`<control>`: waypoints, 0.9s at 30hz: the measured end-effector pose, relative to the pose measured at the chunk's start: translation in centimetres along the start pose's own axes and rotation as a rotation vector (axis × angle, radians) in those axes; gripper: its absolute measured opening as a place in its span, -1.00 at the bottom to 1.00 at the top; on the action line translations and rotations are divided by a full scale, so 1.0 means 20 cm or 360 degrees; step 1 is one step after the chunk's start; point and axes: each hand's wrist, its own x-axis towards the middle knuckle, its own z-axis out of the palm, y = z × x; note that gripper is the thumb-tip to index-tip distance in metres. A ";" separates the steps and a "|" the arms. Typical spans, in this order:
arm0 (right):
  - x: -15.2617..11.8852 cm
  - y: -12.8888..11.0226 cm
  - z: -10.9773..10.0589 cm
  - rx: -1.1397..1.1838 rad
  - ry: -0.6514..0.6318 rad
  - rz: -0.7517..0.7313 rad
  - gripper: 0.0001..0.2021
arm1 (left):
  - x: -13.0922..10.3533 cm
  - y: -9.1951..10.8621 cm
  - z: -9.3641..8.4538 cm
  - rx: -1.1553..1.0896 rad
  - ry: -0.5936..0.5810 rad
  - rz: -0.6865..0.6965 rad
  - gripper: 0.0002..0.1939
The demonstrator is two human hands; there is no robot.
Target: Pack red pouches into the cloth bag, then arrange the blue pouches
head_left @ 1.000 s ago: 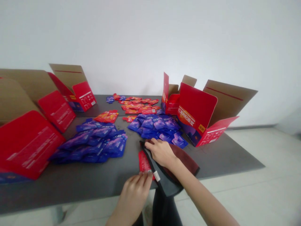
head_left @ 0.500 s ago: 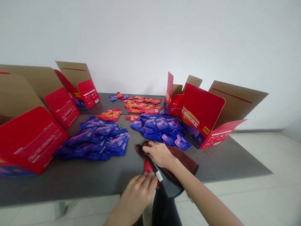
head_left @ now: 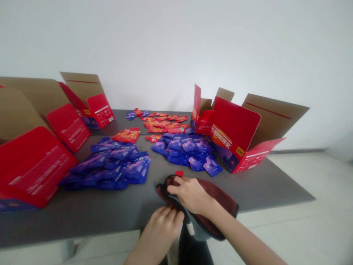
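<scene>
A brown cloth (head_left: 217, 189) with black edging, a grey underside and a white tag lies bunched at the table's front edge, part of it hanging over. My right hand (head_left: 190, 193) is closed on its folded upper part. Just below, my left hand (head_left: 167, 221) has its fingers curled against the black-trimmed edge of the cloth; its fingertips are partly hidden. A small red piece (head_left: 179, 173) pokes out beyond the cloth, the rest of it covered. Past it lies a heap of blue-purple pouches (head_left: 184, 147).
Another pile of blue pouches (head_left: 110, 165) lies left, with orange pouches (head_left: 127, 135) behind it. More orange pouches (head_left: 162, 123) are spread farther back. Open red cartons stand left (head_left: 35, 165), back left (head_left: 100, 110), right (head_left: 234, 132) and back right (head_left: 204, 121) on the grey table (head_left: 116, 209).
The cloth and my right hand have come slightly nearer to me. Red material beside my left fingers is now covered, and a red piece shows beyond the cloth's far side.
</scene>
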 end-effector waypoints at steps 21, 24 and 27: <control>-0.28 0.21 -0.07 0.0464 0.1199 0.0735 -0.75 | -0.06 -0.06 0.08 -0.0763 0.0962 -0.1033 -0.69; -0.28 0.19 -0.04 0.0460 0.1077 0.0690 -0.76 | -0.06 -0.06 0.08 -0.0091 0.0828 -0.0643 -0.58; -0.28 0.14 -0.06 0.0466 0.1015 0.0629 -0.74 | -0.04 -0.11 0.05 0.0100 0.0543 -0.0257 -0.57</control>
